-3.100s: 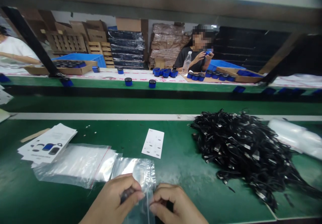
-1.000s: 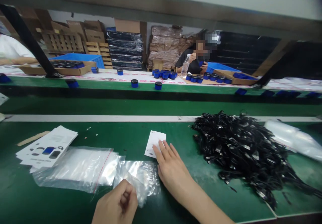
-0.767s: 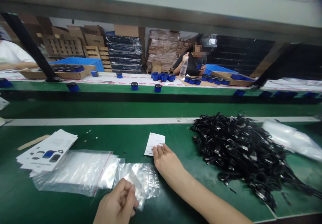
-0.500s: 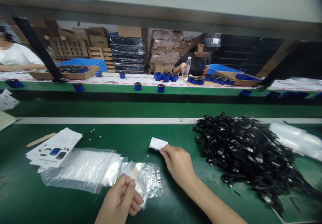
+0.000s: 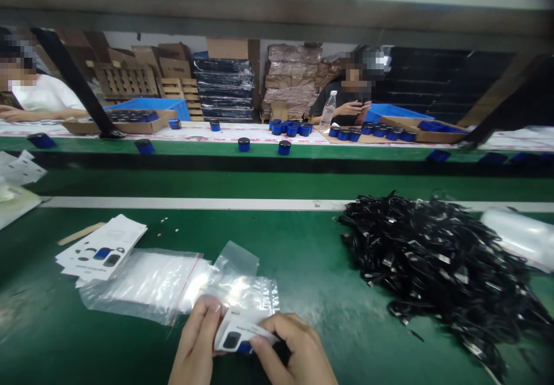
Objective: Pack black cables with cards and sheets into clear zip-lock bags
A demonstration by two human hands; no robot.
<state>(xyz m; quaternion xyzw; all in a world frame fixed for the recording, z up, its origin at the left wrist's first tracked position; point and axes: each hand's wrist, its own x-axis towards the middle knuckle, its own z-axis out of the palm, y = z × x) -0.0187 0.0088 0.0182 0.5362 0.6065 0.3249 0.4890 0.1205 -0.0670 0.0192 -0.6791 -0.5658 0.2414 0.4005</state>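
Note:
Near the table's front edge, my left hand (image 5: 199, 333) is closed on the left end of a small white printed leaflet (image 5: 234, 330). It shows pictures of a dark item and a blue one. The right side of the same leaflet is pinched by my right hand (image 5: 292, 344), thumb on top. Just beyond the fingers lie small clear zip bags (image 5: 255, 290), one sticking up at an angle. Whether my left fingers also touch a bag is hidden. To the left, a larger clear bag (image 5: 142, 284) lies beside a fanned stack of printed leaflets (image 5: 115, 243).
A big heap of black cables (image 5: 424, 258) covers the right of the green table, with a clear plastic roll (image 5: 519, 238) behind it. A wooden stick (image 5: 80, 234) lies at left. Across the line, two people sit among blue jars (image 5: 292, 128) and a bottle (image 5: 329, 111).
My right hand has brought the leaflet back toward me, to my left hand, and both now grip it. A small clear bag now juts up from the pile.

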